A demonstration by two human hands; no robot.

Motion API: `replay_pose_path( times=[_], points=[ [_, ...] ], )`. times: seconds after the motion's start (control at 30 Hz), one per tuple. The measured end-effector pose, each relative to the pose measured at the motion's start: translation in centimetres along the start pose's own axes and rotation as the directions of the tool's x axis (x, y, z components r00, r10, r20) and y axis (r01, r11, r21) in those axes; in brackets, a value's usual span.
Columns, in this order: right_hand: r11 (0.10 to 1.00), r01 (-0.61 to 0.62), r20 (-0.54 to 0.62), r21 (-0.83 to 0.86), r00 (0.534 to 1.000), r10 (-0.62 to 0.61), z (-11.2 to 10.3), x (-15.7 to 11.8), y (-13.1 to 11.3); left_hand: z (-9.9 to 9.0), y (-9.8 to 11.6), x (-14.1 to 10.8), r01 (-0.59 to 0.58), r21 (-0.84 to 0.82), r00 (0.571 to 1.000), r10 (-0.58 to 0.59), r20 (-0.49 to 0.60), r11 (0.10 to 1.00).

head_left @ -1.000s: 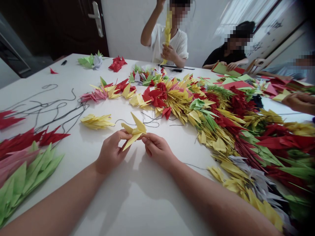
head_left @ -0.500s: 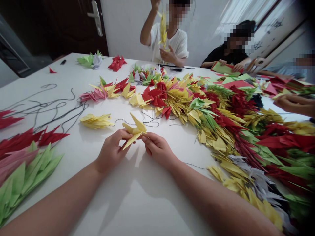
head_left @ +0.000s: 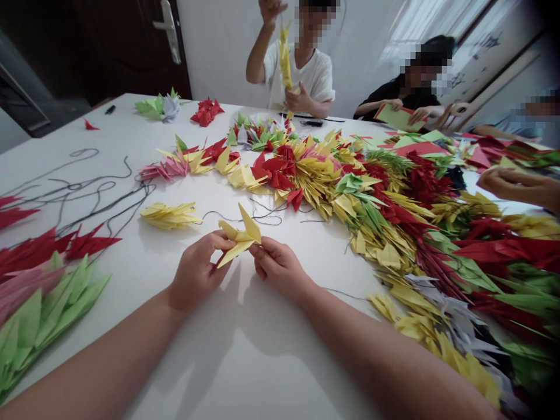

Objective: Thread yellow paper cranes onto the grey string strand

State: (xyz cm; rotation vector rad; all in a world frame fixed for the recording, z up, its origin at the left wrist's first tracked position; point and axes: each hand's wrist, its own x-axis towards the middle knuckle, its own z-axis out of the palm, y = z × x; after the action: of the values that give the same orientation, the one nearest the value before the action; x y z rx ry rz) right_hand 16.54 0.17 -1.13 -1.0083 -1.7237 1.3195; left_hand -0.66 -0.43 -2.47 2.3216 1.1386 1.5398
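A yellow paper crane [head_left: 241,236] is held just above the white table [head_left: 280,373], its wings spread and pointed. My left hand [head_left: 199,262] pinches it from the left side. On the other side, the fingertips of my right hand [head_left: 280,265] are closed on the crane's right edge. What lies under the crane between the fingers is hidden. Beyond my left hand lies a bundle of yellow paper cranes [head_left: 170,216], with a thin dark thread [head_left: 216,213] running from it to the right.
Strung paper cranes [head_left: 319,169] in several colours heap across the right side. Red [head_left: 39,251] and green crane strings [head_left: 56,309] lie at the left, near loose black threads [head_left: 100,186]. One person [head_left: 317,73] lifts a yellow string; another [head_left: 396,99] holds paper sheets. A co-worker's hand [head_left: 516,184] reaches in at right.
The crane has tilted slightly in my fingers, and my right fingertips have shifted a little. Across the table, the person's yellow crane string hangs straighter.
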Motion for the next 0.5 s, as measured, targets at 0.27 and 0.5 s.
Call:
replay_pose_path(
  times=[0.27, 0.5],
  points=[
    [0.999, 0.009, 0.018, 0.043, 1.000, -0.010, -0.03, 0.11, -0.43, 0.01, 0.10, 0.08, 0.014, -0.017, 0.999, -0.015, -0.030, 1.000],
    [0.999, -0.007, 0.014, 0.036, 1.000, 0.006, -0.07, 0.09, -0.42, 0.03, 0.35, 0.28, 0.017, -0.033, 1.000, -0.018, -0.015, 0.999]
  ],
)
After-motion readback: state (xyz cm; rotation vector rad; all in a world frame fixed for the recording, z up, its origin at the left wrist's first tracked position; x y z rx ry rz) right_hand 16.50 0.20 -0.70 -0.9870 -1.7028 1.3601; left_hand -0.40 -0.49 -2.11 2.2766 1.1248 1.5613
